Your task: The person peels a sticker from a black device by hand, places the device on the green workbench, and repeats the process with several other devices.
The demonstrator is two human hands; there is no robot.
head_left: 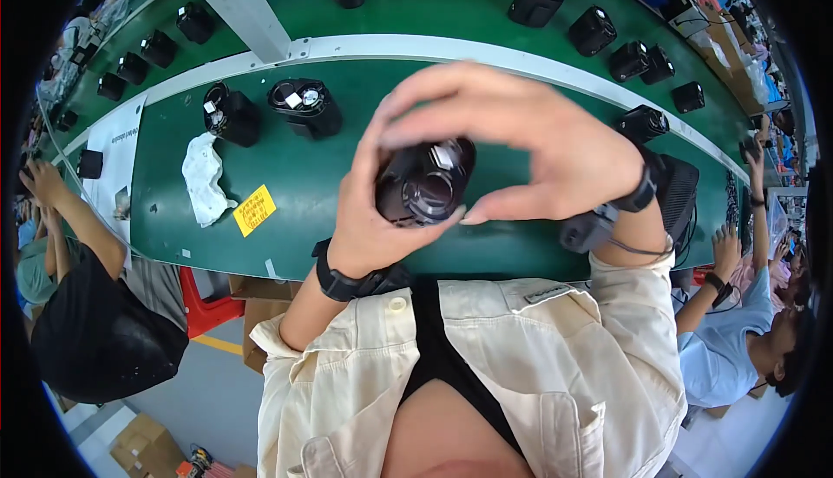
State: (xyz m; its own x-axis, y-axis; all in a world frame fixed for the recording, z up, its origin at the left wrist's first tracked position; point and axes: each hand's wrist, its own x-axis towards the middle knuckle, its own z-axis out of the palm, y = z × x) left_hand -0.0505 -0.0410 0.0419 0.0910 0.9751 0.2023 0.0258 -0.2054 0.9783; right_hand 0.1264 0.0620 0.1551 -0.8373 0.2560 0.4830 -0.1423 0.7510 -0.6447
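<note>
Both our hands, left hand [369, 218] and right hand [521, 140], close around the black camera body [425, 183]. We hold it between them, raised above the green worktop [304, 179].

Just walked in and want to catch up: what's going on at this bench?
A person holds a black camera up close in both hands: left hand cupping it from below, right hand arched over it. More black cameras sit on the green table, beside a white cloth and a yellow label. Other people work on either side.
</note>
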